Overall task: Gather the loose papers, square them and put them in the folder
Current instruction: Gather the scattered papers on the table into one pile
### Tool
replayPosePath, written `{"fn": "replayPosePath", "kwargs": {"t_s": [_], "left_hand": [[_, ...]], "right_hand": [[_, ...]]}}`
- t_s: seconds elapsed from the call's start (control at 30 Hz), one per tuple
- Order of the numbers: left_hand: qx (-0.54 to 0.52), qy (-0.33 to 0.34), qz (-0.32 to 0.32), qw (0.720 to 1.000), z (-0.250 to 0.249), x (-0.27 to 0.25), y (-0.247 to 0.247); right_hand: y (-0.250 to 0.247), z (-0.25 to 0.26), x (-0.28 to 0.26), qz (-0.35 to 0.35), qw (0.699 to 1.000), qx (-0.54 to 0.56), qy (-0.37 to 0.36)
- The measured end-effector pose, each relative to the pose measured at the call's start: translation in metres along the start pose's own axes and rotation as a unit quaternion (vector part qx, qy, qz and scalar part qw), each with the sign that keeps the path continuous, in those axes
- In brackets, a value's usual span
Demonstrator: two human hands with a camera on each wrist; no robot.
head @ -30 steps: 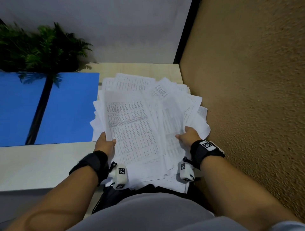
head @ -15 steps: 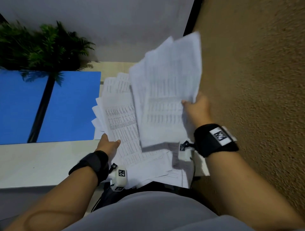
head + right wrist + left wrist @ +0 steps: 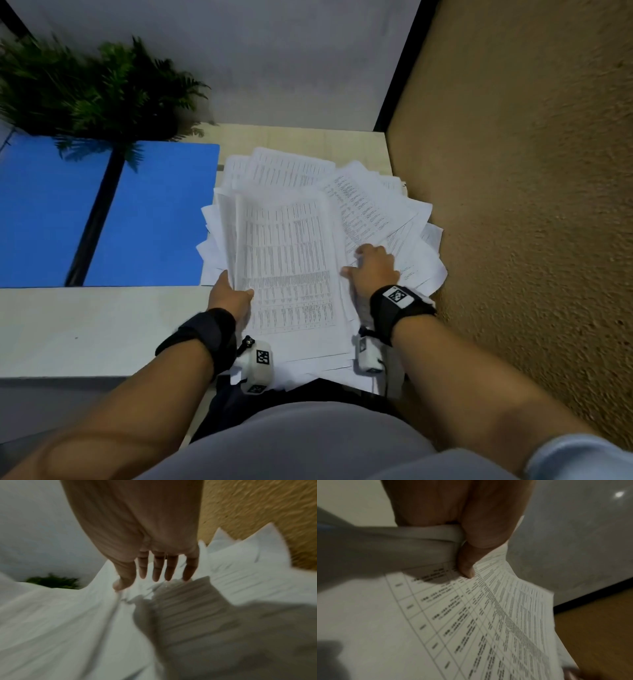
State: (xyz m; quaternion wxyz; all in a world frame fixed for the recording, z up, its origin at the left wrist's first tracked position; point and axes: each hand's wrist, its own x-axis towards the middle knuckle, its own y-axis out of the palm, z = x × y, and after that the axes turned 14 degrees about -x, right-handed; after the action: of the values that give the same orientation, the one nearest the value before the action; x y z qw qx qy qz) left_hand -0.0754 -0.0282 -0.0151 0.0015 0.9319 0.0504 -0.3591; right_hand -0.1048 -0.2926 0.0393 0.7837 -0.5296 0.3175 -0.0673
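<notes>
A loose heap of white printed papers lies fanned over the right end of the table. On top sits a gathered stack of papers. My left hand pinches that stack's left edge, thumb on top; the left wrist view shows the thumb pressed on the printed sheet. My right hand lies on the fanned sheets to the right of the stack, its fingers straight and reaching down to the papers. An open blue folder lies flat to the left of the heap.
A green fern plant stands at the back left, over the folder. A rough tan wall rises right beside the papers. The pale table extends to the left; some sheets hang over its near edge by my body.
Half a second ago my right hand held a bundle of sheets raised in the air. That bundle now lies on the stack under my left thumb, and the right hand has dropped onto the fanned papers.
</notes>
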Motion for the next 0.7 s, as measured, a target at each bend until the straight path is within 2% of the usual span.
{"fn": "replayPosePath", "kwargs": {"t_s": [0.03,0.1,0.17,0.23,0.3,0.4,0.47,0.57,0.63,0.7], "left_hand": [[-0.006,0.000,0.001,1.000,0.005,0.007,-0.004],[-0.026,0.002,-0.006,1.000,-0.005,-0.008,-0.002],[-0.058,0.012,-0.011,0.998,-0.011,-0.015,0.000],[-0.082,0.018,-0.016,0.996,-0.015,-0.016,0.001],[-0.093,0.018,-0.023,0.995,-0.019,-0.017,0.000],[-0.091,0.019,-0.033,0.995,-0.021,-0.016,-0.005],[-0.083,0.018,-0.039,0.996,-0.022,-0.013,-0.010],[-0.092,0.027,-0.040,0.995,-0.024,-0.017,-0.014],[-0.106,0.030,-0.038,0.993,-0.025,-0.019,-0.015],[-0.112,0.033,-0.035,0.993,-0.024,-0.016,-0.015]], "right_hand": [[-0.006,-0.010,0.003,0.008,0.998,-0.067,0.010],[-0.009,-0.029,0.006,0.068,0.987,-0.143,-0.008],[-0.006,-0.037,0.005,0.110,0.981,-0.156,-0.047],[-0.006,-0.037,0.000,0.114,0.981,-0.131,-0.088],[-0.012,-0.037,-0.002,0.072,0.989,-0.109,-0.067],[-0.027,-0.041,0.006,-0.060,0.997,-0.048,0.012],[-0.039,-0.041,0.016,-0.115,0.985,-0.125,-0.014],[-0.059,-0.029,0.036,-0.123,0.960,-0.236,-0.092],[-0.068,-0.012,0.045,-0.158,0.949,-0.247,-0.119],[-0.071,0.006,0.054,-0.196,0.948,-0.212,-0.133]]}}
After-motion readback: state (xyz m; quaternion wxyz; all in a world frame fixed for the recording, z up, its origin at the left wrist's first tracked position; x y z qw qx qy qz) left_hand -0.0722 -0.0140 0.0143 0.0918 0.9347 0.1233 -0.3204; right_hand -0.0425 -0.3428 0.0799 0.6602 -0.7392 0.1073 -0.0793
